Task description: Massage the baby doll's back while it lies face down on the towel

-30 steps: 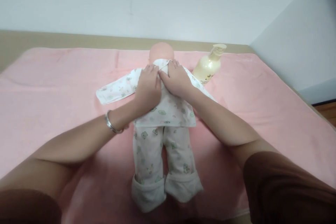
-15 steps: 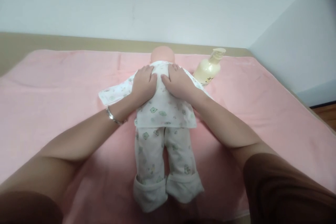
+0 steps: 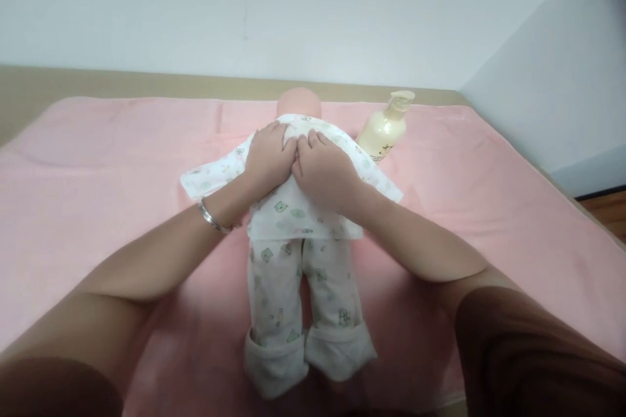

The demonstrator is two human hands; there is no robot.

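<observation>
A baby doll (image 3: 299,102) in a white printed shirt (image 3: 296,215) and matching trousers (image 3: 276,287) lies on the pink blanket, head away from me. Its face does not show, and both trouser cuffs are rolled up. My left hand (image 3: 268,153) rests flat on the left of the doll's upper torso, a silver bangle (image 3: 211,216) round its wrist. At the middle of the shirt lies my right hand (image 3: 325,166), its fingers stretched forward and slightly bent, touching my left thumb. Neither hand visibly grips anything.
A cream pump bottle (image 3: 385,127) with a printed label stands on the blanket (image 3: 92,208) just beyond the doll's right sleeve. Behind the tan table edge (image 3: 147,80) rises a pale wall (image 3: 313,13), with another wall at the right.
My right hand has moved left from the right side of the doll's torso to its middle, meeting my left thumb. My left hand has stayed nearly in place.
</observation>
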